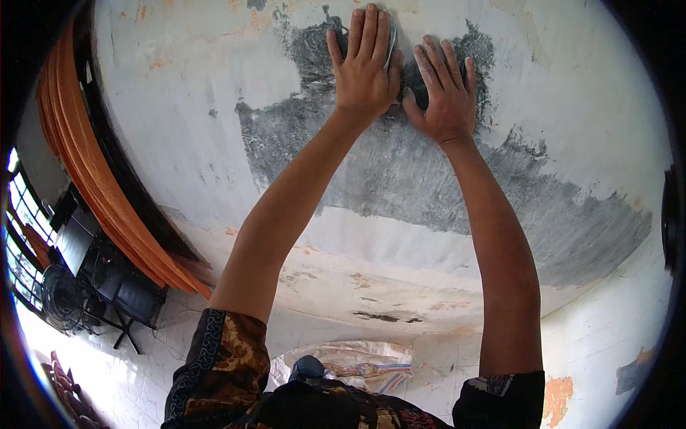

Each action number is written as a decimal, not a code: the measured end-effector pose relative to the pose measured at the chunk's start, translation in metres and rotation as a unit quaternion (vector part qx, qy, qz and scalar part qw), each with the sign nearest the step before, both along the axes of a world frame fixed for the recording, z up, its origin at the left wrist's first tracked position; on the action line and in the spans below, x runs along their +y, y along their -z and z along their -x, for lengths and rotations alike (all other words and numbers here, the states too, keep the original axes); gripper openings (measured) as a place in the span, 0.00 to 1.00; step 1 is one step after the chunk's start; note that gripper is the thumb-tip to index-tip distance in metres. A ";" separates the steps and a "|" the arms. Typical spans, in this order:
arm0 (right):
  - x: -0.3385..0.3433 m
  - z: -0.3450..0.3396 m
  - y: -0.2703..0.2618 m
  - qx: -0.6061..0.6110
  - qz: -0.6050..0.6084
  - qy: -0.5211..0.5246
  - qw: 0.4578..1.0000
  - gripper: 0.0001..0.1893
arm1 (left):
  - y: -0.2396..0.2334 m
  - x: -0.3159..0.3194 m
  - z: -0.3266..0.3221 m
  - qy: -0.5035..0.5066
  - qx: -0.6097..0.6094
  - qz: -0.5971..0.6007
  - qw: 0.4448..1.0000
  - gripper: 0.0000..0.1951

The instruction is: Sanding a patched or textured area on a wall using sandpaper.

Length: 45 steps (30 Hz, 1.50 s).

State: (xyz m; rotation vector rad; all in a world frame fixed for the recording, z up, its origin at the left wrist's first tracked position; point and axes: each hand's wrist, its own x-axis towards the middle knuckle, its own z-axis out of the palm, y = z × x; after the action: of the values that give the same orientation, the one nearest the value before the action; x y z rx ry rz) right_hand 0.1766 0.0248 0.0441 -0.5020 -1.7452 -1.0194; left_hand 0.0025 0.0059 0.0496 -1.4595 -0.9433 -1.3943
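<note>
Both hands are raised to a white wall (536,102), over a patch of rough grey plaster (396,177) where the white coat is absent. My left hand (367,75) lies over a thin flat piece (392,43) and presses it to the wall. Only its pale, shiny edge shows, between the index finger and the thumb; the palm hides the rest, so its kind is unclear. Close by on the right, my right hand (445,94) rests with fingers spread on the dark grey area, with nothing visible in it.
An orange curtain (91,145) hangs along a dark frame at left. Beyond it stand a fan (61,297) and a black table-like piece (123,279) on the tiled floor (155,370). Below me lies a crumpled plastic sheet (370,356). A dark object (670,220) juts in at far right.
</note>
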 end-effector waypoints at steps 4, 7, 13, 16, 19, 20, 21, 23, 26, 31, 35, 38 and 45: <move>0.002 0.000 0.001 0.003 0.003 0.022 1.000 0.35 | 0.053 0.000 0.001 -0.012 0.012 0.041 0.999 0.32; 0.004 -0.002 0.002 0.002 0.000 0.015 1.000 0.35 | 0.092 -0.007 0.003 -0.002 0.017 0.094 0.995 0.32; -0.001 0.000 -0.001 0.002 -0.007 0.015 1.000 0.37 | 0.017 -0.001 0.000 -0.008 0.020 0.019 1.000 0.32; 0.000 0.003 0.001 0.002 0.000 0.018 1.000 0.35 | 0.002 0.002 0.003 -0.009 0.010 -0.036 0.999 0.32; 0.002 -0.002 0.002 0.001 0.001 0.022 1.000 0.35 | 0.052 -0.001 0.002 0.023 0.008 0.040 0.999 0.32; 0.003 -0.004 0.003 0.002 -0.002 0.023 1.000 0.35 | 0.076 -0.004 0.001 0.027 0.008 0.041 0.999 0.32; 0.003 -0.008 0.002 0.003 -0.007 0.024 1.000 0.35 | 0.098 -0.009 -0.001 0.030 0.012 0.082 0.996 0.32; 0.004 -0.001 0.001 0.005 -0.004 0.016 1.000 0.35 | 0.107 -0.012 0.007 0.027 0.019 0.126 0.991 0.32; 0.002 0.000 0.000 0.001 0.001 0.020 1.000 0.35 | 0.082 -0.012 0.007 0.018 0.020 0.120 0.992 0.31; 0.001 0.001 0.000 -0.002 0.009 0.030 1.000 0.36 | -0.002 0.000 0.003 0.020 0.030 -0.009 0.999 0.32; 0.002 -0.002 0.002 -0.003 0.008 0.036 0.999 0.36 | 0.041 -0.006 0.003 0.055 0.026 0.057 0.996 0.31; 0.005 -0.004 0.004 -0.003 0.008 0.045 0.999 0.36 | 0.077 -0.010 0.002 0.033 0.037 0.096 0.994 0.32; 0.002 0.000 -0.001 -0.005 -0.009 0.019 1.000 0.35 | -0.001 -0.009 0.001 0.043 0.025 0.000 0.999 0.31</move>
State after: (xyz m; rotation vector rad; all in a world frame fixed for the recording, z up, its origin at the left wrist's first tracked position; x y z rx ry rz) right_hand 0.1766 0.0266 0.0456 -0.5227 -1.7400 -1.0649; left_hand 0.0019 -0.0035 0.0502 -1.5440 -0.8567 -1.4131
